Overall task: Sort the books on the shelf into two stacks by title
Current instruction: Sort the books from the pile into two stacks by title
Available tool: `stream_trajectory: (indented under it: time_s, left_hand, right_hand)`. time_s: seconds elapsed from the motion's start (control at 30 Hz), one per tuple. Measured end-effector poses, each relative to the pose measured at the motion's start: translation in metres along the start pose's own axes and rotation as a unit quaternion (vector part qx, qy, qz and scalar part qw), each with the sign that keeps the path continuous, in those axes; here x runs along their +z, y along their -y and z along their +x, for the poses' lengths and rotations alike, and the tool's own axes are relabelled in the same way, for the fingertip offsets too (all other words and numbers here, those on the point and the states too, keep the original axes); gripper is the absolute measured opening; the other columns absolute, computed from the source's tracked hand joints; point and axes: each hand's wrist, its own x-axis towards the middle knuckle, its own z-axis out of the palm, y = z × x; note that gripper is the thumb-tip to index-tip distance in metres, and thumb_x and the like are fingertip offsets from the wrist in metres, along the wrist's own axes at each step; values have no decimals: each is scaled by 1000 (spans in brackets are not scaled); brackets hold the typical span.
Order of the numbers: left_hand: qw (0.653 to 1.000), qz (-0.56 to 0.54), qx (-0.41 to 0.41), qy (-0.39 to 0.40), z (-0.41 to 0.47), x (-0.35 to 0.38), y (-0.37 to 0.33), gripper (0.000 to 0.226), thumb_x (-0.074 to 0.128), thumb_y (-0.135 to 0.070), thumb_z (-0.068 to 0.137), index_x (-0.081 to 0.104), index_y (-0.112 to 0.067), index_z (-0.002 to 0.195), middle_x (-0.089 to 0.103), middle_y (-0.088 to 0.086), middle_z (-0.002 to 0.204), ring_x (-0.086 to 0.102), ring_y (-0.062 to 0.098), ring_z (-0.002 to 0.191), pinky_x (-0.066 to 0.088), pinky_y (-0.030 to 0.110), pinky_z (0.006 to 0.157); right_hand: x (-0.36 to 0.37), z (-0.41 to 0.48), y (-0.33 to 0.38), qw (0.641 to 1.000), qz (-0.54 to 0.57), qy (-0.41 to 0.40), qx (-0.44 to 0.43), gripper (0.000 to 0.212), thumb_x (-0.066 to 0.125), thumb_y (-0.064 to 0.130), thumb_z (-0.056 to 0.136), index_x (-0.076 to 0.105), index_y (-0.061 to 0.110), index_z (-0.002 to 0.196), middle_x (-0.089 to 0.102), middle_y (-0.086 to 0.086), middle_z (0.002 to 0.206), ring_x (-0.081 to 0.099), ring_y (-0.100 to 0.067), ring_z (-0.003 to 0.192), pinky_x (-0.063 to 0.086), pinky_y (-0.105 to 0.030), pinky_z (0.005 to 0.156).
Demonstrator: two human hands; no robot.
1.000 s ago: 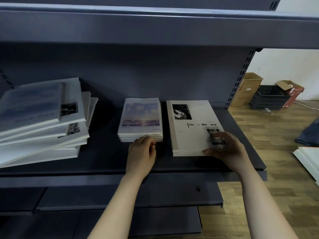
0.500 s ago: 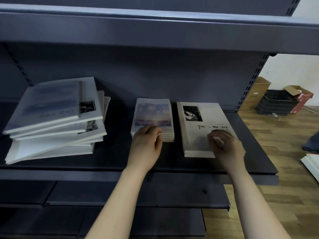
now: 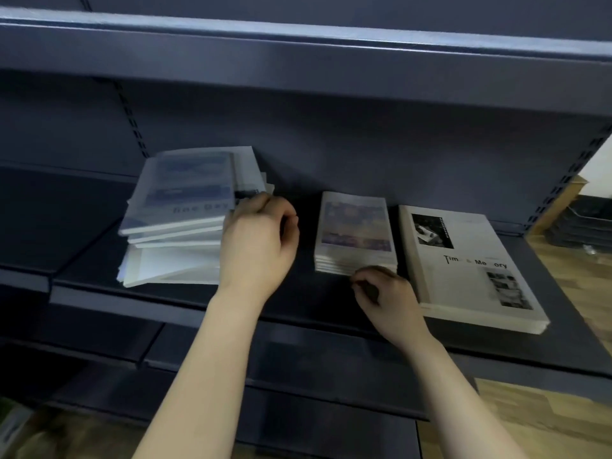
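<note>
A messy pile of white books (image 3: 178, 223), topped by a blue-cover "One Day", lies at the left of the dark shelf (image 3: 298, 303). My left hand (image 3: 258, 240) is at the pile's right edge; its curled fingertips touch the top books and its thumb stands apart. A neat small stack with a sunset cover (image 3: 356, 230) sits in the middle. My right hand (image 3: 387, 296) is curled just in front of that stack and holds nothing. A larger "Time & Memory" stack (image 3: 463, 263) lies at the right.
Another shelf board (image 3: 298, 51) hangs close overhead, and a lower shelf (image 3: 281, 369) juts out below. Perforated uprights (image 3: 132, 127) run up the back panel. Wooden floor with black crates (image 3: 579, 223) shows at the far right.
My left hand left the small stack and moved left to the messy pile. My right hand slid off the "Time & Memory" cover to the small stack's front. The view swung left.
</note>
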Motion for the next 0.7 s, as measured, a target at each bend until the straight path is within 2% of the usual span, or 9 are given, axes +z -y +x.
stream_trajectory:
  time_s: [0.13,0.23,0.43,0.57,0.63,0.7]
  left_hand:
    - [999,31,-33,-18,9,-18,33,8,58,-16,84,64,-12,88,62,6,89,58,31,83,47,37,71]
    - [993,82,-78,-22,15,-30,60,10,57,-17,83,64,-13,89,63,9,88,57,34,84,42,35,69]
    - [967,165,-194,-24,16,-62,101,24,60,-18,82,67,-12,104,64,20,102,56,43,94,44,42,73]
    - [951,160,-265,-6,14,-71,119,32,62,-38,84,66,-12,104,58,23,109,52,44,101,44,45,74]
    - [944,154,-290,33,14,-72,126,45,58,-50,83,64,-11,104,57,22,109,53,42,99,40,40,68]
    - [942,141,-300,55,17,-73,127,53,58,-54,83,60,-4,102,59,23,104,54,41,94,36,36,65]
  right_hand:
    - [18,3,16,999,20,30,11,13,67,20,85,68,24,97,67,10,91,62,-8,84,48,-24,74]
    - [31,3,21,999,8,39,6,13,68,22,83,68,25,96,67,9,93,61,-10,88,47,-26,76]
    - [40,1,19,999,-43,7,-16,11,75,14,76,70,20,83,65,6,90,57,-15,93,36,-16,80]
    - [42,-1,19,998,-55,-2,-12,11,76,13,75,70,20,81,64,6,92,57,-15,95,39,-18,80]
    - [42,-1,19,998,-56,-4,-12,11,76,13,75,70,20,81,64,6,92,57,-16,95,42,-21,80]
    - [42,-1,20,998,-58,-3,-10,11,76,12,75,70,19,82,64,6,93,58,-17,96,46,-26,79]
